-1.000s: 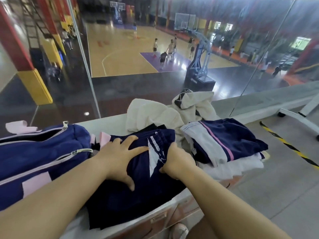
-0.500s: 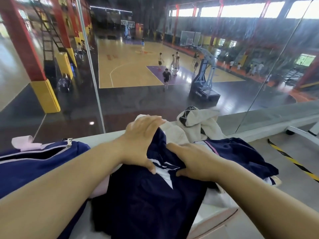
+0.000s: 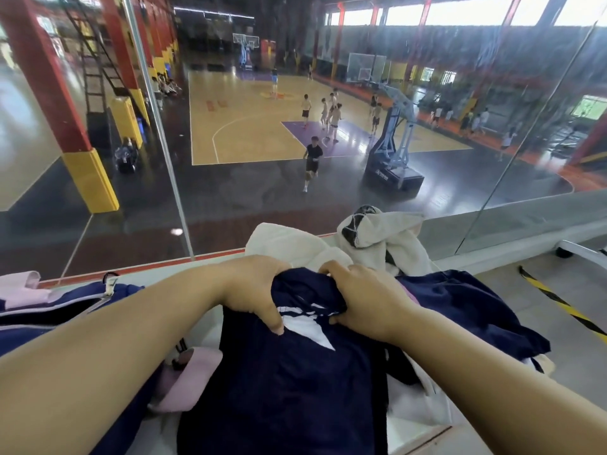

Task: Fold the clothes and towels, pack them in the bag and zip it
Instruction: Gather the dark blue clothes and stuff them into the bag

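A navy garment with white stripes (image 3: 289,382) lies on the white table (image 3: 193,326) in front of me. My left hand (image 3: 253,290) and my right hand (image 3: 364,303) both grip its bunched far edge, fingers curled over the cloth. A navy and pink bag (image 3: 49,313) sits at the left, its zip open, partly hidden by my left arm. To the right lies a folded navy garment (image 3: 469,310) on white cloth. Behind my hands lies a heap of cream towels (image 3: 387,241).
A glass wall (image 3: 230,159) rises right behind the table, with a basketball court and players far below. The floor at the right carries a yellow and black tape line (image 3: 558,303). A white frame foot (image 3: 581,251) stands at the far right.
Both hands went from lying flat on the navy garment to gripping its far edge, which is now bunched between them. The view has tilted up toward the court.
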Available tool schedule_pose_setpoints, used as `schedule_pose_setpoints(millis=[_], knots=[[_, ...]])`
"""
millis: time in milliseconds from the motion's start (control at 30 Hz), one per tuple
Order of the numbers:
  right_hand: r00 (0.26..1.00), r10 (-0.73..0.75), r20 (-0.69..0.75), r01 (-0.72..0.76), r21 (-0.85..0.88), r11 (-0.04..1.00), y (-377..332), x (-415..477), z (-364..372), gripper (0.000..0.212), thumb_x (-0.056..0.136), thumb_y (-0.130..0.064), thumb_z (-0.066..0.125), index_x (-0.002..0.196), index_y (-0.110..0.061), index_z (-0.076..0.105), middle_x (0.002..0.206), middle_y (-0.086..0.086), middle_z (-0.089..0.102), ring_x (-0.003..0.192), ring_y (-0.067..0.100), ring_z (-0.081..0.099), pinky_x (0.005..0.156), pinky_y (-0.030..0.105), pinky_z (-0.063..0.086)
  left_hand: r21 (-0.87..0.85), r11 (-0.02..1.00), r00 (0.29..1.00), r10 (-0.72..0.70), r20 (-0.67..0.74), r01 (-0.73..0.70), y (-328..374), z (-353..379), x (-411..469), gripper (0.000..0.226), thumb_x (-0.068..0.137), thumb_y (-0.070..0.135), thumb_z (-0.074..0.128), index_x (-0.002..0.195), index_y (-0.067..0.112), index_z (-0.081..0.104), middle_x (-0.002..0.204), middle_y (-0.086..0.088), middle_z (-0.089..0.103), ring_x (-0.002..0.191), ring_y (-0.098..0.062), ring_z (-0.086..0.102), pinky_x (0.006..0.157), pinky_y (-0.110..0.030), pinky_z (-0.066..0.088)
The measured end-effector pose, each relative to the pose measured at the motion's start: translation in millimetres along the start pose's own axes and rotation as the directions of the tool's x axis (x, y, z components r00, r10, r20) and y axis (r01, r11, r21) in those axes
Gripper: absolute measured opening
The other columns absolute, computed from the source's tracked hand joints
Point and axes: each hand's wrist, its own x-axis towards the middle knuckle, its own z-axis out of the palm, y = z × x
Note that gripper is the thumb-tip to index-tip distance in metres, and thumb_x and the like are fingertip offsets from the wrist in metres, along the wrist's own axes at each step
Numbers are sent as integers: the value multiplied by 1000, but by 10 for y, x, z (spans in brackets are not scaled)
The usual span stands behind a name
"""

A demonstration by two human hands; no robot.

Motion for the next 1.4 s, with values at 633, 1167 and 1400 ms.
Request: schedule_pose_setpoints(millis=[633,1167,1400], knots=[[968,-160,-195,139,-117,983,-264,-1092,776,55,79,-41,48,127,-17,50,124,1,60,113,24,55,87,42,52,735,675,804,470,-365,-62,-131,1135,-812,53,65,42,59,107,9,56,113,-14,60,108,-39,53,99,-48,31],[976,-206,69,208,-24,978,-224,-1102,848,105,39,-42,89,132,-16,47,129,6,60,106,27,64,78,40,52,777,629,926,298,-231,-8,-84,1395,-993,112,44,88,51,127,12,46,137,-17,47,130,-43,32,108,-56,14],[963,-267,-17,267,-29,963,-175,-1149,823,75,52,-21,84,122,-13,58,111,6,69,87,26,70,65,36,55,790,614,913,326,-244,-8,-14,1482,-1057,108,45,85,56,123,11,47,135,-17,50,129,-44,33,108,-57,16]])
